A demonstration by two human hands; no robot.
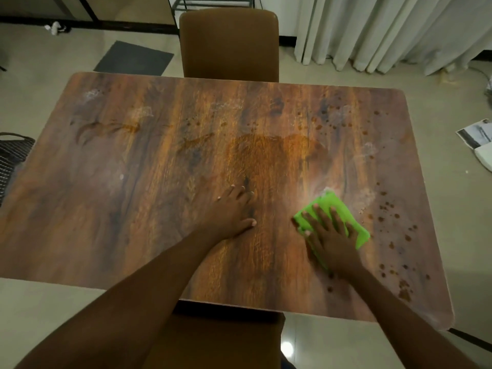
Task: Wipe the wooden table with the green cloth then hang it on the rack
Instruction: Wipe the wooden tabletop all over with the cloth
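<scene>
The wooden table (133,209) fills the view, with wet smears across its middle and dark spots along its right side. A folded green cloth (326,207) lies flat on the table at the near right. My right hand (330,238) presses down on the cloth with straight, spread fingers. My left hand (230,213) rests flat on the bare wood just left of it, fingers straight. A black metal rack (213,1) shows partly at the top edge, behind the far chair.
A brown chair (229,43) stands at the table's far side and another (213,339) at the near side. A dark mat (133,58) lies on the floor at far left, white curtains (386,30) hang at far right, papers (476,137) lie at right.
</scene>
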